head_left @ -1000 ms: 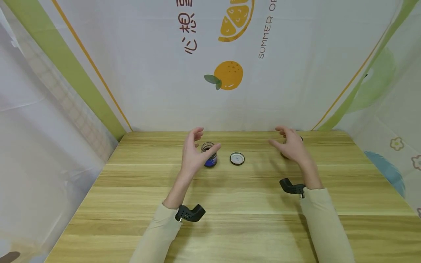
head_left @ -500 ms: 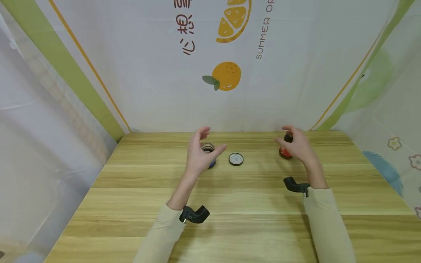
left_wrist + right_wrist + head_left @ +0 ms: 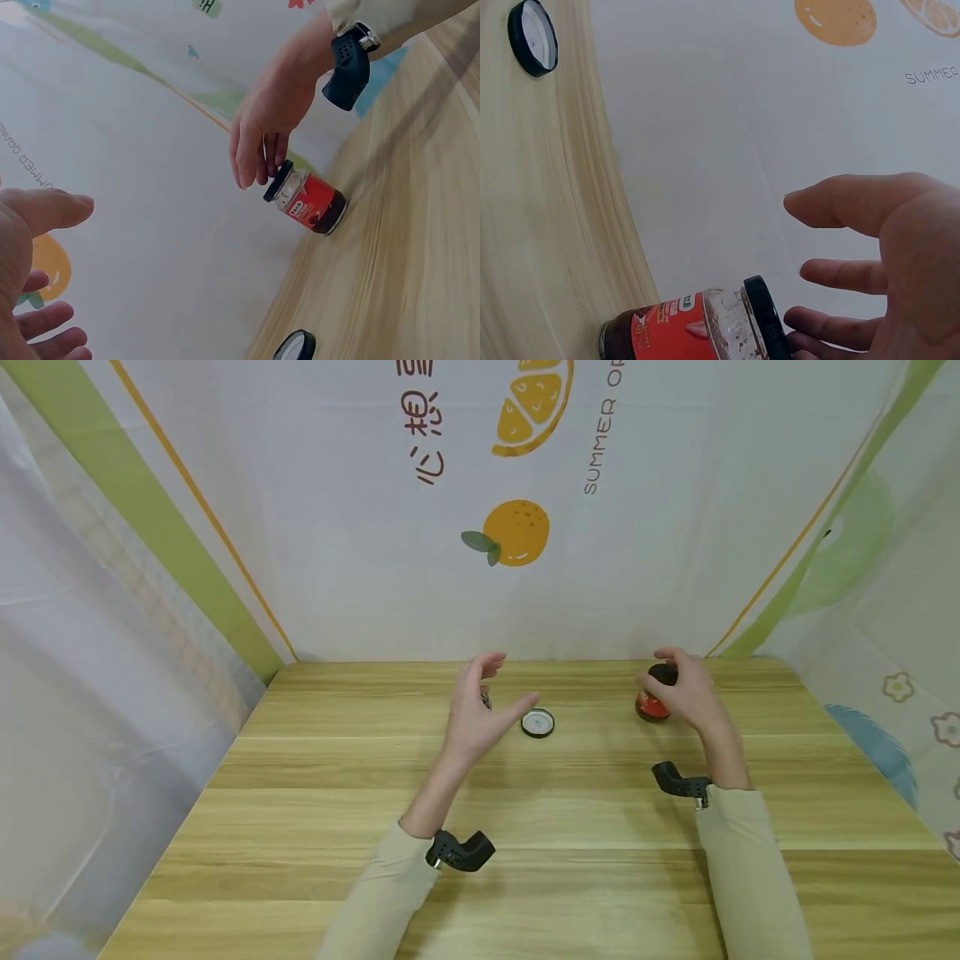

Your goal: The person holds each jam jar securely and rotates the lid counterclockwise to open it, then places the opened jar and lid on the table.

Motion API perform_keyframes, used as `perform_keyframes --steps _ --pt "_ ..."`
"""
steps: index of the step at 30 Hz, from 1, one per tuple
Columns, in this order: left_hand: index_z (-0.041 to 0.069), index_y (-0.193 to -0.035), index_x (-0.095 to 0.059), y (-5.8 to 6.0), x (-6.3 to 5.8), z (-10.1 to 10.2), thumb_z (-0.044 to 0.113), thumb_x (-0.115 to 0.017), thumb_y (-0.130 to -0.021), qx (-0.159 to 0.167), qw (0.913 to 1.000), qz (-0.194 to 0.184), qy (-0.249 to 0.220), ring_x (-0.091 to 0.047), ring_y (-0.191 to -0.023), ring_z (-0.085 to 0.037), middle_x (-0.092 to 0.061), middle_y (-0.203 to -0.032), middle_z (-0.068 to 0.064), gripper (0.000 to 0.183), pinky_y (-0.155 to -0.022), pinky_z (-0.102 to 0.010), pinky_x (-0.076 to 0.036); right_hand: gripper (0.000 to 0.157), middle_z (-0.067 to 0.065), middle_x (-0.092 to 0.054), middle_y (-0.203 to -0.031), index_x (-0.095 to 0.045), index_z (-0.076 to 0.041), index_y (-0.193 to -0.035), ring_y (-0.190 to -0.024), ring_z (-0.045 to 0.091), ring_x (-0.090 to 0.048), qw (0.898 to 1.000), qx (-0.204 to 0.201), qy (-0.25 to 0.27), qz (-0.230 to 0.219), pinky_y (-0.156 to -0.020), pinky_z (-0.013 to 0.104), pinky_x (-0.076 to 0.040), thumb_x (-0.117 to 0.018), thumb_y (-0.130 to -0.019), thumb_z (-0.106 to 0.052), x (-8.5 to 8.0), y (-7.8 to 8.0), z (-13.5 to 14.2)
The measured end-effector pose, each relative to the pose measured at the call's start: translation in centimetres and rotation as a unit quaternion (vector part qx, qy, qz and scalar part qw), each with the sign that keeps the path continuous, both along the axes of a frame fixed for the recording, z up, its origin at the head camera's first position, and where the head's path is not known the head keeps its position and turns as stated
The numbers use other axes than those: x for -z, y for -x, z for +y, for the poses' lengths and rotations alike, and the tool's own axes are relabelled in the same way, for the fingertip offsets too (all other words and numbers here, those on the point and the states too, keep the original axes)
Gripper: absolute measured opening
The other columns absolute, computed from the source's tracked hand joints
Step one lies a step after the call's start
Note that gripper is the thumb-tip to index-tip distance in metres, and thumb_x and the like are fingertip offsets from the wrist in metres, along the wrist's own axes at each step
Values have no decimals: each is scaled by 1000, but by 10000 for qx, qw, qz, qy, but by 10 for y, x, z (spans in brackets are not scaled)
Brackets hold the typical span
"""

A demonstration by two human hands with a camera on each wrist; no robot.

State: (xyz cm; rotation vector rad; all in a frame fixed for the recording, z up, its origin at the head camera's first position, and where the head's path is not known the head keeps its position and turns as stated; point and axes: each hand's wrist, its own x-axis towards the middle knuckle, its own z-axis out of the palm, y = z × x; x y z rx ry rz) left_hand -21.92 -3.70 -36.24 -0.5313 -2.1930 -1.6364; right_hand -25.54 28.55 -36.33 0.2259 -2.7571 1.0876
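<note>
My right hand (image 3: 688, 693) hovers at the black lid of a red-labelled glass jar (image 3: 652, 707), which stands upright with dark contents. In the right wrist view the thumb is spread away from the jar (image 3: 679, 330), and some fingertips lie right by its lid; whether they touch, I cannot tell. My left hand (image 3: 480, 718) is in the air with thumb and fingers apart, holding nothing. It hides nearly all of an open jar (image 3: 486, 700), of which only a sliver shows. Just right of the left thumb, a loose black-rimmed lid (image 3: 537, 723) lies with its white inside up.
The wooden table (image 3: 570, 877) reaches back to a white cloth backdrop (image 3: 360, 568) printed with oranges and lettering. White curtains (image 3: 97, 693) hang along the left side. Each wrist wears a black camera mount (image 3: 461, 852).
My left hand has moved right, covering the blue-labelled open jar that showed earlier. My right hand has shifted slightly right, closer to the red-labelled jar's lid, and more of that jar now shows.
</note>
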Motion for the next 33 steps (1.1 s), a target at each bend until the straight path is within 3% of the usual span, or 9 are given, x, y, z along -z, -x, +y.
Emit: perform_keyframes --steps 16,33 --pt "5 -139 -53 0 4 19 23 -84 -83 183 9997 -54 150 -50 -121 -23 -56 -133 -9 67 -99 -40 -44 64 40 -35 -142 -40 9 -145 -127 56 -33 9994 269 -219 -80 -99 68 -36 -60 -101 -33 8 1 7" --pt "5 -139 -52 2 8 41 23 -84 -83 449 9987 -187 161 -50 -118 -22 -56 -130 -10 67 -97 -37 -44 68 42 -39 -137 -39 10 -145 -125 58 -33 9988 302 -359 -112 -99 69 -35 -68 -96 -27 14 8 15"
